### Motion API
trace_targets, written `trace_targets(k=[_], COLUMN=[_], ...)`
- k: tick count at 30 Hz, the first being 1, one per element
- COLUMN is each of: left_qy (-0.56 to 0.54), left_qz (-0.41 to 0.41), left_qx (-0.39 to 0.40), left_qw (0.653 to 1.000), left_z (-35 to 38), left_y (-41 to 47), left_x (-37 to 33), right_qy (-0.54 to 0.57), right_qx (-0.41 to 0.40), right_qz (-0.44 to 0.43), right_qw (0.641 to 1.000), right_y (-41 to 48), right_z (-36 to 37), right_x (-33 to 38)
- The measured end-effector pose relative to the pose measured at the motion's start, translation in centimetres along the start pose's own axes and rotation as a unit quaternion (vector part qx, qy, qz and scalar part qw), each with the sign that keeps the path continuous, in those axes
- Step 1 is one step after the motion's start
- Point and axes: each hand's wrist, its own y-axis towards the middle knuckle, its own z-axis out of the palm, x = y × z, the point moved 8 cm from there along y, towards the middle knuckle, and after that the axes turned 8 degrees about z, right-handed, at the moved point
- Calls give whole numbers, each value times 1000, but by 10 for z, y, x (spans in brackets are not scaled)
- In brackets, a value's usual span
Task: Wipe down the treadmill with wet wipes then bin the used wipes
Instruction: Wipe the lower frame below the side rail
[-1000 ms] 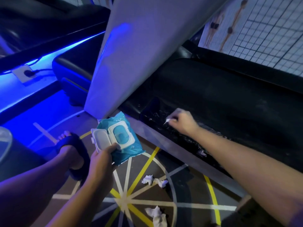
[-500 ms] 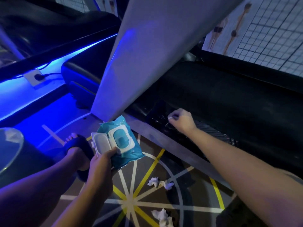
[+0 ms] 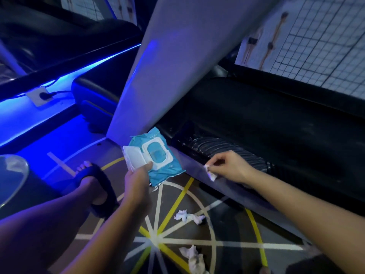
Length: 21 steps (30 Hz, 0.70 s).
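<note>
- Hands in view: 2. The left hand (image 3: pixel 138 179) gripped one blue wet-wipe pack (image 3: pixel 160 161), thumb laid on its white lid frame, fingers hidden beneath. The flip lid stood open.
- The right hand (image 3: pixel 230 167) pinched one small white wipe (image 3: pixel 210 173) between thumb and fingertips, the remaining fingers loosely curled.
- That wipe hung at the outer edge of the grey side rail (image 3: pixel 194 162). Whether it touched the rail could not be told.
- The treadmill (image 3: pixel 266 119) was one black body with one ribbed patch (image 3: pixel 227 148) just beyond the right hand. One broad grey upright (image 3: pixel 167 66) rose from the rail.
- The floor (image 3: pixel 227 230) carried yellow and white lines.
- Crumpled wipes on the floor: 2. The first crumpled wipe (image 3: pixel 188 216) lay near the rail. The second crumpled wipe (image 3: pixel 194 258) lay apart from it, at the bottom edge of view.
- One foot in a dark sandal (image 3: pixel 94 186) was planted on the floor, left of the left hand.
- One wall socket (image 3: pixel 38 96) had one plug in it, beneath a blue light strip.
</note>
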Motion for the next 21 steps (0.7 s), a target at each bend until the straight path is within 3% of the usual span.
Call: trace_targets(k=[3,7,11,15,21], left_qy=[-4,-1,-4,-13,7], left_qz=[4,2,-15,-18,-30], left_qx=[10,30,34,12,6], left_qw=[1000,1000,999,1000,1000], left_z=[9,18,15,4,1], left_y=[-15,-43,-65,-81,-97], left_x=[2,8,17,22,27], right_qy=[37,100,92,154,110], right_qx=[-67,-73,-102,-20,-80], right_qz=[69,136,131,153,85], right_qw=[995,983,982,976,987], right_y=[-40,-97,-127,-137,-142], right_z=[-20,4,8,17,-3], right_x=[-32,-64,-69,-71,-47])
